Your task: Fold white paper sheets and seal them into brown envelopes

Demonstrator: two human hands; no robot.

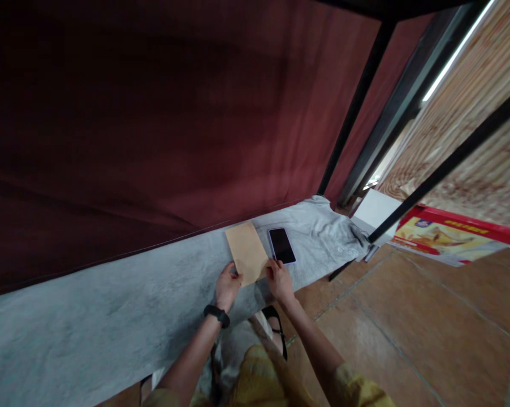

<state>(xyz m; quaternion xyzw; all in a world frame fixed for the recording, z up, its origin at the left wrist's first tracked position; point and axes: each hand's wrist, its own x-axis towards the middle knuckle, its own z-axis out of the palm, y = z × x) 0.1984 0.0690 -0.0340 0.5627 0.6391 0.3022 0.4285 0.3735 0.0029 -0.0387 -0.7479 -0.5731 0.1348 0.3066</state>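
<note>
A flat, tan paper envelope or folded sheet (246,249) lies on a grey cloth-covered bench; I cannot tell which it is. My left hand (228,285), with a dark band on its wrist, pinches the near left corner between thumb and fingers. At the near right corner, my right hand (279,280) grips the paper's edge, its fingertips partly hidden. Just right of the paper rests a phone (281,245) with a dark screen and a pale purple case, close beyond my right fingers.
The long grey cloth (111,316) runs left along a dark red curtain (195,141). Black metal posts (357,107) rise at the right end. A red and yellow printed box (450,234) and a white box (376,212) stand on the tiled floor (390,333).
</note>
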